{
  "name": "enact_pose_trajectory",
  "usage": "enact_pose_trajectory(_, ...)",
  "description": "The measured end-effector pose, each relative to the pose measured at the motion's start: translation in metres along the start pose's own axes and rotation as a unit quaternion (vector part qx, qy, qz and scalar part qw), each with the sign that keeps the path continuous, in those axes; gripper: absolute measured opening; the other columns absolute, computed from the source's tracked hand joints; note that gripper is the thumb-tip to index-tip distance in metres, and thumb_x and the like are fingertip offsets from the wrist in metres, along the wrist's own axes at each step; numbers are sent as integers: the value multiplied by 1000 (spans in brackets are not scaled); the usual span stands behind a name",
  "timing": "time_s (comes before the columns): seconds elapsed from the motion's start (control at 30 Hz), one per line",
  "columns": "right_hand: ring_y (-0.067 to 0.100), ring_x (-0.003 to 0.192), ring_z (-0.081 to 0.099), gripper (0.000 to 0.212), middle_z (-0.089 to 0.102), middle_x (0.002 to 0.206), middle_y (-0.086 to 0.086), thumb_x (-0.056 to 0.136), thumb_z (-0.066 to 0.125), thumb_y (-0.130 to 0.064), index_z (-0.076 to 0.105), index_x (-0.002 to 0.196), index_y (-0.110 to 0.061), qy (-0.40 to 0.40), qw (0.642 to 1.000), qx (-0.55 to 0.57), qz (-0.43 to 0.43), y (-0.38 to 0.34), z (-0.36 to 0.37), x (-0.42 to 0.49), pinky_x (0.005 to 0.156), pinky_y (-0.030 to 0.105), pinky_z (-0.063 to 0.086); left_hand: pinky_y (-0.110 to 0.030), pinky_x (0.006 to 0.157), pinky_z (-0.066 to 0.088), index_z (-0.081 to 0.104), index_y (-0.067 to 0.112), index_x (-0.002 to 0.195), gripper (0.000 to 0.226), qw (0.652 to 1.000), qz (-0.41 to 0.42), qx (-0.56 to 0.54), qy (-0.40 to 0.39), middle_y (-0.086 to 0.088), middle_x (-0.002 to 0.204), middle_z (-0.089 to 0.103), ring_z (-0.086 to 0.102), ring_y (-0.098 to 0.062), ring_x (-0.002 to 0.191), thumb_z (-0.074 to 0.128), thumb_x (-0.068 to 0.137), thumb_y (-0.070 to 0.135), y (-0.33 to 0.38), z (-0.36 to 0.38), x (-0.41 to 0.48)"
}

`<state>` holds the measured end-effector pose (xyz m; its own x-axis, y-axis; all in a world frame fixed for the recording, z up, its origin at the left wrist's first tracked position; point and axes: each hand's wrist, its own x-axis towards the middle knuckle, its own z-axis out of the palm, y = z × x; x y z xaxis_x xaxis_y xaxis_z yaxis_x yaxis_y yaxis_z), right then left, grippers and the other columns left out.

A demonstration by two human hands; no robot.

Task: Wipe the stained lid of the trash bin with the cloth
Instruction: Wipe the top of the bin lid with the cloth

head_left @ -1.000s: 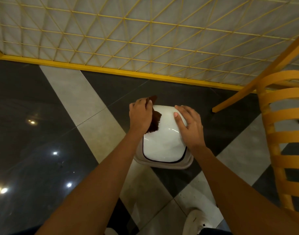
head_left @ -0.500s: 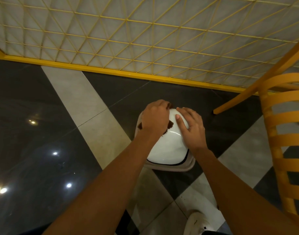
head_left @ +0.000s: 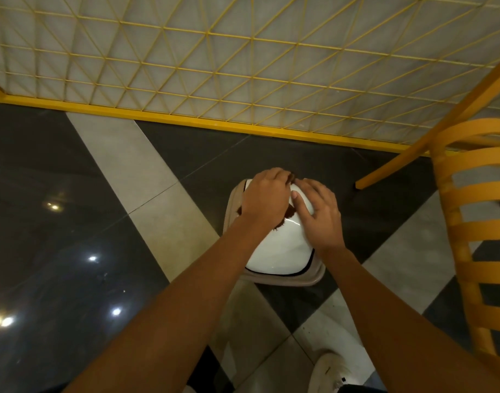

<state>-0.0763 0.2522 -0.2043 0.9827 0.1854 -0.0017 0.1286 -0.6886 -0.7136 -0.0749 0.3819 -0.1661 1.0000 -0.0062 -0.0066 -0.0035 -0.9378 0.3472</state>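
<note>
Since the earlier frames, the left hand point(head_left: 264, 197) has travelled from the left edge of the lid point(head_left: 280, 251) onto its far left portion, and the cloth point(head_left: 289, 213), which formerly hung loose below the hand, now lies mostly covered beneath it.

Left hand: fingers curled over the brown cloth, gripping it and pressing it onto the lid. Only small parts of the cloth show, at the fingertips, at the wrist and beside the palm.

Right hand point(head_left: 318, 214): fingers straight and spread, lying flat on the right side of the lid, just beside the left hand. It holds nothing.

The white lid sits closed on the beige trash bin point(head_left: 314, 279), which stands on a floor point(head_left: 129, 171) of dark and light tiles. A yellow chair point(head_left: 484, 234) stands to the right, apart from the bin. A yellow grid panel point(head_left: 243, 66) runs along the far side. A white shoe point(head_left: 332, 370) shows at the near edge.
</note>
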Motion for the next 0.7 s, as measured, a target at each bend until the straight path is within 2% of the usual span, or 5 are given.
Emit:
enact_pose_trajectory(0.1,13,129,32,39,43,138,-3,92,42,-41,45,130,-31,-7,1000,6,1,0,0,1,103,26,23,-26,97,39,51,11,126,34,999,-10,-39,25,-6,126,56,52,-18,114,39,98,25,-18,-4,-1)
enact_pose_trajectory(0.17,12,129,32,39,42,138,-4,92,40,-44,45,129,-35,-10,1000,10,2,1,0,1,103,27,23,-26,82,43,55,9,118,31,987,-123,-106,2,-7,110,60,57,-17,94,37,98,26,-31,-9,3)
enact_pose_trajectory(0.27,12,130,31,39,41,138,-5,92,40,-45,44,130,-36,-10,1000,10,3,2,0,1,104,31,24,-27,75,43,54,6,115,32,927,-269,-258,-42,-10,100,60,55,-17,82,36,98,26,-47,-13,14)
enact_pose_trajectory(0.43,13,131,30,40,40,140,-4,92,41,-43,44,131,-33,-10,1000,5,11,0,1,0,105,30,22,-30,73,50,60,6,109,29,806,-381,-452,-19,-4,82,60,56,-16,72,43,94,25,-57,-10,13)
enact_pose_trajectory(0.7,15,131,31,39,41,139,-3,92,41,-42,45,130,-33,-5,1000,6,12,0,1,-1,107,34,25,-32,91,45,54,15,121,36,813,-356,-452,96,2,107,59,55,-14,98,38,97,37,-52,29,-86)
